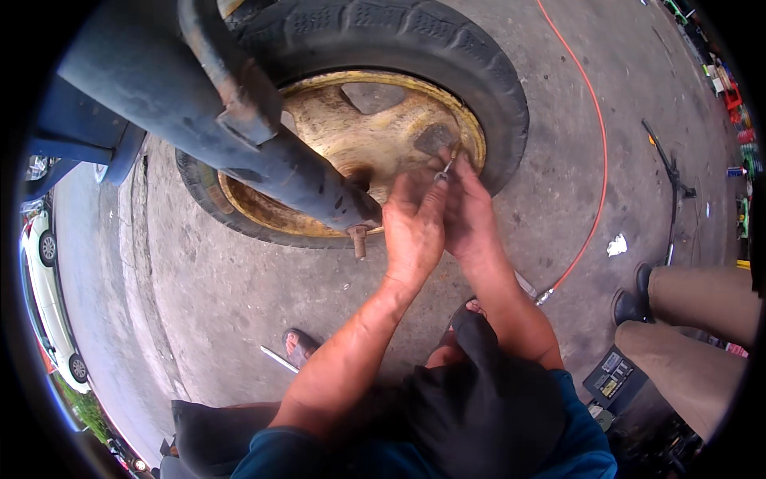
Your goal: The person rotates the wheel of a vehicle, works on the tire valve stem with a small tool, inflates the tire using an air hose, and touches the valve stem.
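Observation:
A wheel with a black tyre [447, 48] and a worn yellow rim [383, 132] fills the upper middle. Both of my hands meet low on its right side, close to the rim's edge. My left hand [416, 227] is closed, thumb and fingers pinching a small slim metal tool [444, 172] that points up toward the rim. Just right of it, my right hand [471, 203] has its fingers bent in at the rim's edge around the tool's tip. What those fingers grip is hidden and blurred.
A thick blue-grey steel tube [215, 120] with a bolt [358, 239] crosses the wheel at left. An orange air hose [600, 144] runs along the concrete at right, near a black metal tool [674, 184]. Another person's legs [686, 319] and a battery [613, 377] are at lower right.

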`<state>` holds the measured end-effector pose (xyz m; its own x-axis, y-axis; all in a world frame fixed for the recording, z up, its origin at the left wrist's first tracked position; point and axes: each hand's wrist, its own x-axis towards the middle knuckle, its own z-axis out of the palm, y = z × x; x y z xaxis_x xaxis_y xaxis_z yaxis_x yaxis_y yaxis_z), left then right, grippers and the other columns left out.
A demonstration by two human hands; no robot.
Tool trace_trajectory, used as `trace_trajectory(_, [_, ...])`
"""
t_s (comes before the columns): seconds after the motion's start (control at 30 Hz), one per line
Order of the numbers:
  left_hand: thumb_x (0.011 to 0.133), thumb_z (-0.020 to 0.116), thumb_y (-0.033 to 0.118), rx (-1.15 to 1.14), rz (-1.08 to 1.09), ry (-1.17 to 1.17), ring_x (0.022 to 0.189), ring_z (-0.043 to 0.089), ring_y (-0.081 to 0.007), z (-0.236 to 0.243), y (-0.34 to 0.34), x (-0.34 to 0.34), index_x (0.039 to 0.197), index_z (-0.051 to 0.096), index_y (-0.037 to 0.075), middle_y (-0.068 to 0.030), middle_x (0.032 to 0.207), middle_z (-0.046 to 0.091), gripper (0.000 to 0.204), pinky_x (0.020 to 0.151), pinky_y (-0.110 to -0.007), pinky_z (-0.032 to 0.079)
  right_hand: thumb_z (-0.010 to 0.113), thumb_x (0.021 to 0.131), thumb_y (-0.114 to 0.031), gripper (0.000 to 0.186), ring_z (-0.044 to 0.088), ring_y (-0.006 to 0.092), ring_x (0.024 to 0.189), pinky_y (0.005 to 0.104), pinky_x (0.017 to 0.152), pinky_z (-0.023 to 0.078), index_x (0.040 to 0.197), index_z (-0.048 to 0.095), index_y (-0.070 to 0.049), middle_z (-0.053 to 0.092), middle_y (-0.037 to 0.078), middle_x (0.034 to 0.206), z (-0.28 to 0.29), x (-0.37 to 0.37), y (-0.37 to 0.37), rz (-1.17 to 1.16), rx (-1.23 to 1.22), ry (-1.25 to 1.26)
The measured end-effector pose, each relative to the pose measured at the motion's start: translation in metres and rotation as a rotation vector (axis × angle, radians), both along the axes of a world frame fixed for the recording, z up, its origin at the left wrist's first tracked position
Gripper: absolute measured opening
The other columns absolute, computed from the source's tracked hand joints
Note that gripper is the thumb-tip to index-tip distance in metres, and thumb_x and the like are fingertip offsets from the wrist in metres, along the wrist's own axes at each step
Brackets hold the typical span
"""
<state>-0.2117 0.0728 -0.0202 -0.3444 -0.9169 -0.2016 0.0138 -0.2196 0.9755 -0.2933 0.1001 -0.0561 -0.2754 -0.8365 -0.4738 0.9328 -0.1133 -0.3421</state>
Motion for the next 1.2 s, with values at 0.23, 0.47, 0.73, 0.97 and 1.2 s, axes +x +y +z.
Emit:
trace_trajectory(0.23, [0.087, 0.056, 0.006, -0.015, 0.069, -0.016, 0.085, 0.054, -0.0124, -0.003, 0.004, -0.005, 0.096, 0.056, -0.004, -0.0085, 0.092, 0.062, 0.014, 0.077, -0.025, 0.044, 0.051, 0.091, -0.037, 0.034, 0.055, 0.0151, 0.091, 0.0295, 0.082, 0.046, 0.111, 0.054, -0.01, 0.057, 0.003, 0.099, -0.005, 0.0, 0.001, 0.02, -0.013, -0.019])
trace_trajectory(0.47, [0.088, 0.055, 0.007, -0.004, 0.093, 0.037, 0.081, 0.054, -0.0114, -0.007, 0.003, -0.008, 0.096, 0.056, -0.004, -0.0073, 0.089, 0.062, 0.014, 0.074, -0.024, 0.045, 0.05, 0.092, -0.037, 0.034, 0.055, 0.0149, 0.092, 0.0295, 0.083, 0.045, 0.111, 0.054, -0.01, 0.057, 0.003, 0.1, -0.008, 0.0, 0.001, 0.023, -0.055, -0.022])
trace_trajectory(0.73, [0.083, 0.058, 0.005, -0.194, 0.081, -0.137, 0.084, 0.056, -0.0118, -0.003, 0.005, -0.008, 0.101, 0.056, -0.004, -0.01, 0.092, 0.063, 0.021, 0.075, -0.026, 0.046, 0.049, 0.093, -0.035, 0.033, 0.054, 0.0148, 0.094, 0.03, 0.083, 0.045, 0.112, 0.053, -0.009, 0.057, 0.004, 0.101, -0.011, -0.001, 0.006, 0.036, -0.126, -0.02])
trace_trajectory(0.97, [0.082, 0.06, 0.006, -0.12, 0.009, 0.052, 0.076, 0.056, -0.0092, -0.006, 0.01, 0.003, 0.099, 0.059, -0.003, -0.0077, 0.086, 0.063, 0.019, 0.066, -0.023, 0.047, 0.045, 0.094, -0.025, 0.026, 0.054, 0.0145, 0.094, 0.0281, 0.083, 0.043, 0.108, 0.052, -0.004, 0.056, 0.005, 0.101, -0.021, 0.011, 0.026, 0.003, -0.001, 0.182])
trace_trajectory(1.2, [0.086, 0.059, 0.012, -0.123, -0.043, -0.175, 0.07, 0.058, -0.0103, -0.018, 0.003, 0.01, 0.101, 0.059, -0.004, -0.0072, 0.084, 0.063, 0.022, 0.059, -0.024, 0.049, 0.045, 0.095, -0.023, 0.026, 0.052, 0.0112, 0.094, 0.0254, 0.083, 0.04, 0.108, 0.052, -0.001, 0.056, 0.005, 0.1, -0.014, 0.029, 0.039, -0.011, 0.016, 0.456])
